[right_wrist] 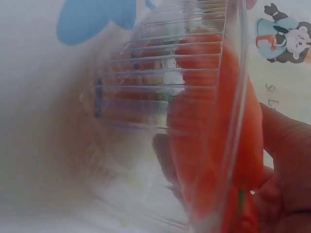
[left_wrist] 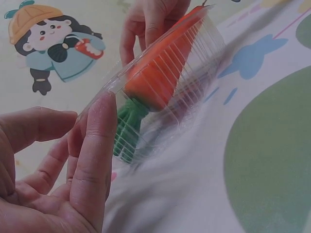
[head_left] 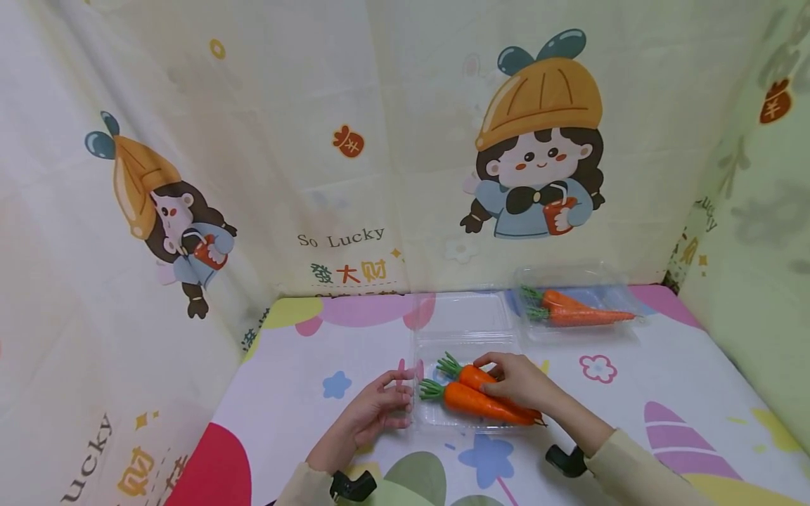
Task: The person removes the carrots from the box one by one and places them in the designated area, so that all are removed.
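Note:
Two orange toy-like carrots with green tops lie side by side over the base of an open clear plastic container [head_left: 420, 414]. My right hand [head_left: 522, 379] grips the rear carrot [head_left: 476, 377] from above, thumb and fingers about its thick part. Just in front of it lies the other carrot [head_left: 471, 400], its thin tip reaching the container's right side. At the container's left edge is my left hand [head_left: 380, 407]; in the left wrist view its thumb and a finger pinch the rim. Through the ribbed wall in the right wrist view, a carrot [right_wrist: 194, 121] shows orange.
The container's hinged lid [head_left: 465, 314] lies folded back behind the base. At the back right, another clear container [head_left: 616, 281] holds two carrots [head_left: 585, 318]. A patterned cloth [head_left: 304, 393] covers the table, and printed curtains [head_left: 392, 176] stand behind and at both sides.

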`<state>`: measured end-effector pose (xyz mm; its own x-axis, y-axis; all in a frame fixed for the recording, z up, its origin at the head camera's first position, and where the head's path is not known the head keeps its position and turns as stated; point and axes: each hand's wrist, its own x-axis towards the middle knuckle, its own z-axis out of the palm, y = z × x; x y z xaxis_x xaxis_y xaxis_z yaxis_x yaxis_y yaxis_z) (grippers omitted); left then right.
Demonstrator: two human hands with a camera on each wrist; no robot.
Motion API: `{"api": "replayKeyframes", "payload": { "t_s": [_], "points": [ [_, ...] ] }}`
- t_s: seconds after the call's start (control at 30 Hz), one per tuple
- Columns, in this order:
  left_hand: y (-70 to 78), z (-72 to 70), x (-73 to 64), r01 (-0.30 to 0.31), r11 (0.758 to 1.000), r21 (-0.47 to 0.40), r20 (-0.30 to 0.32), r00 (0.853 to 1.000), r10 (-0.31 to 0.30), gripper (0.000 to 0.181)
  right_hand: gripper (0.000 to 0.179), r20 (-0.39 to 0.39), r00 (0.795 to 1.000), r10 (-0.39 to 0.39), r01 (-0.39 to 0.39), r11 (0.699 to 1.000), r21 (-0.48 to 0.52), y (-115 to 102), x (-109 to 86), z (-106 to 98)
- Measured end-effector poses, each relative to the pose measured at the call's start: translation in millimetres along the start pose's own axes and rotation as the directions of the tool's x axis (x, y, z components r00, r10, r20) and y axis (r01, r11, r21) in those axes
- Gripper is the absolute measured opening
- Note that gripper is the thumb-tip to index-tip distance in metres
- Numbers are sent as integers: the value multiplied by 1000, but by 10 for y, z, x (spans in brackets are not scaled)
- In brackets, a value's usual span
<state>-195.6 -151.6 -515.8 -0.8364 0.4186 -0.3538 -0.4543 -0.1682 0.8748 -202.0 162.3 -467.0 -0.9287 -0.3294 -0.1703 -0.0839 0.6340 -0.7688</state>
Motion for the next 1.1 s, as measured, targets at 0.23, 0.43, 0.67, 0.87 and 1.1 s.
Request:
{"api": "replayKeyframes", "payload": {
  "t_s": [0.23, 0.43, 0.67, 0.87, 1.1],
  "points": [
    [-25, 4, 7, -1, 1000, 16, -1, 1000, 1, 41, 39, -29, 999, 45, -43, 998, 43, -19, -23, -68],
    [-21, 7, 6, 0, 1000, -4, 3, 1000, 0, 34, 40, -57, 998, 35, -29, 993, 115, 11, -32, -156],
    [-3, 11, 8, 1, 1000, 3, 5, 1000, -1, 30, 43, -89, 994, 57, -39, 980, 195, 35, -17, -208],
    [-8, 6, 17, 5, 1000, 5, 6, 1000, -5, 32, 56, -53, 994, 92, -69, 939, 337, 50, -61, -280],
    [-19, 2, 10, 8, 1000, 10, -9, 1000, -8, 32, 65, 16, 993, 117, -111, 877, 468, 104, -149, -358]
  ]
}}
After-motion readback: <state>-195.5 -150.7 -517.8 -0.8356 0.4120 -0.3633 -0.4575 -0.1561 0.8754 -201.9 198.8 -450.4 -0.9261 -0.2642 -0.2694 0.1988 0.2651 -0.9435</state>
